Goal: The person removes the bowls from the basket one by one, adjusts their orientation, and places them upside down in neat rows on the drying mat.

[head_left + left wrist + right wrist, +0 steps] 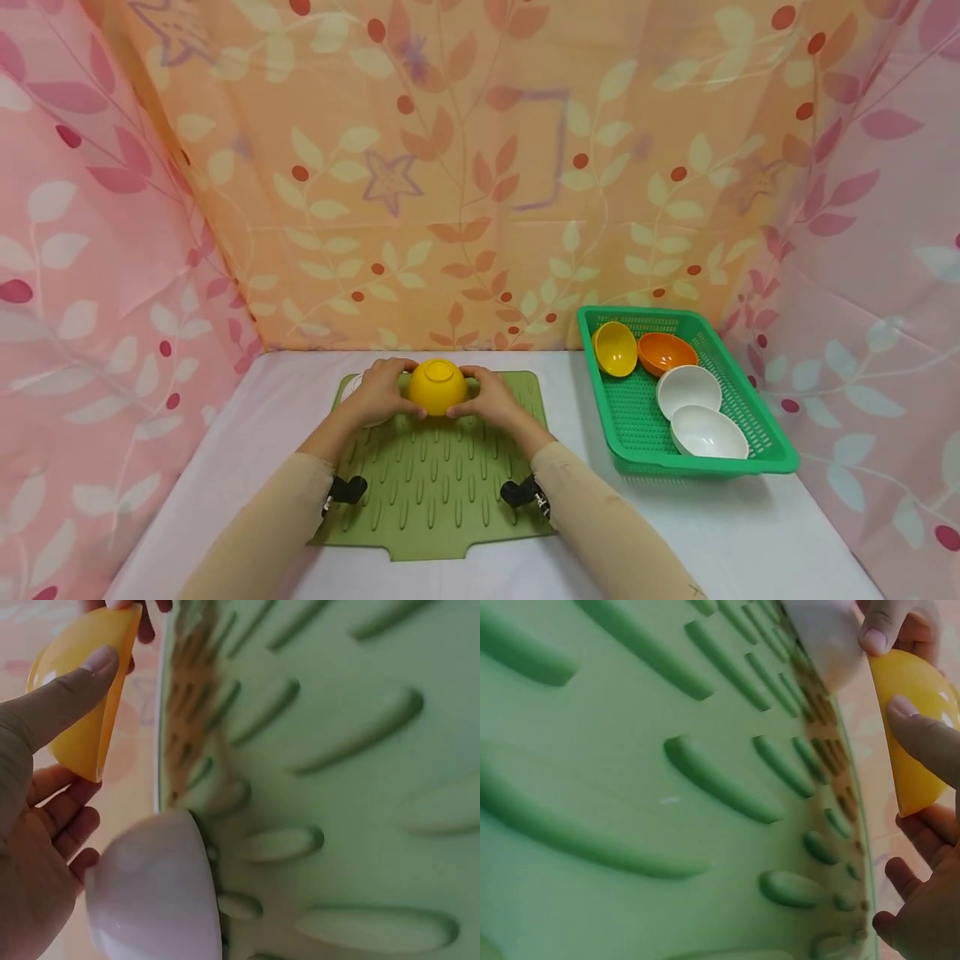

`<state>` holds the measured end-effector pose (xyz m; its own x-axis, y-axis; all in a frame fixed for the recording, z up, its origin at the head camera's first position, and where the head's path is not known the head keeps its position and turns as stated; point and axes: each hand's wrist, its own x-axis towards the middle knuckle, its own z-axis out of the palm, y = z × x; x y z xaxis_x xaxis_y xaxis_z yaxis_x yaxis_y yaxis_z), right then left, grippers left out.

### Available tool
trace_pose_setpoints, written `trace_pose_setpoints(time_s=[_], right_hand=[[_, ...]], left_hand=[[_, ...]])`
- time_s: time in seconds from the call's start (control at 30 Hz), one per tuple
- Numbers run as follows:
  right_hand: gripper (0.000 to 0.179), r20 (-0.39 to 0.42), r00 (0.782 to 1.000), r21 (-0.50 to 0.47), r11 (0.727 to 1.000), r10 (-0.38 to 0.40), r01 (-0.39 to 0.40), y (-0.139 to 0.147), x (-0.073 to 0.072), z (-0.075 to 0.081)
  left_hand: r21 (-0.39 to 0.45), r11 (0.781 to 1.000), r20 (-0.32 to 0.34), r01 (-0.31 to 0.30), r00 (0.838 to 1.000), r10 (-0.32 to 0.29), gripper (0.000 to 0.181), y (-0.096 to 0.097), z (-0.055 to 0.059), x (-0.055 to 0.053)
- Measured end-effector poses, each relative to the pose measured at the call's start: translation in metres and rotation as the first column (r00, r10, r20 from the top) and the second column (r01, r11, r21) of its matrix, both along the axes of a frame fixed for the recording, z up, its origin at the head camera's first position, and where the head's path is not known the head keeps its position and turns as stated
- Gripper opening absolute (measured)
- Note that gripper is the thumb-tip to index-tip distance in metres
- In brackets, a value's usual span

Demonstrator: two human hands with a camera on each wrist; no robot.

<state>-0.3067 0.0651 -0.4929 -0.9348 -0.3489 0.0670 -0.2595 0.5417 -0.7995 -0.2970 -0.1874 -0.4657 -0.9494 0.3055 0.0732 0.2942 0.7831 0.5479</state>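
Note:
A yellow bowl is held upside down over the far part of the green ridged drying mat, its foot ring facing up. My left hand grips its left side, thumb on the outer wall and fingertips at the rim. On the opposite side my right hand pinches it the same way. In the left wrist view the rim of the yellow bowl stands apart from the mat. A white bowl sits mouth down on the mat beside my left hand, which mostly covers it in the head view.
To the right stands a green plastic basket. Inside lie a yellow bowl, an orange bowl and two white bowls, one nearer and one behind. Patterned curtains enclose the white table at the back and sides.

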Motion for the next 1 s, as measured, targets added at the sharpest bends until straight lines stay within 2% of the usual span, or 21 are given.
trace_pose_setpoints(time_s=[0.3, 0.43, 0.7, 0.9, 1.0], right_hand=[[0.087, -0.037, 0.999, 0.133, 0.99, -0.039, 0.044, 0.001, -0.009, -0.011], [0.087, -0.041, 0.999, 0.175, 0.984, -0.033, 0.04, 0.002, -0.01, -0.015], [0.087, -0.084, 0.996, 0.196, 0.98, -0.02, 0.036, 0.003, -0.01, -0.022], [0.089, -0.095, 0.995, 0.206, 0.978, -0.024, 0.044, 0.0, -0.009, -0.026], [0.089, -0.087, 0.996, 0.212, 0.976, -0.019, 0.038, -0.001, -0.007, -0.028]], left_hand=[[-0.157, 0.987, -0.043, 0.043, 0.998, -0.05, 0.081, 0.011, -0.009, -0.015], [-0.213, 0.976, -0.041, 0.034, 0.998, -0.043, 0.081, 0.016, -0.013, -0.018], [-0.342, 0.94, -0.088, 0.017, 0.995, -0.05, 0.085, 0.02, -0.02, -0.021], [-0.364, 0.931, -0.088, 0.008, 0.995, -0.043, 0.088, 0.02, -0.016, -0.019], [-0.338, 0.941, -0.065, 0.028, 0.997, -0.053, 0.092, 0.019, -0.013, -0.017]])
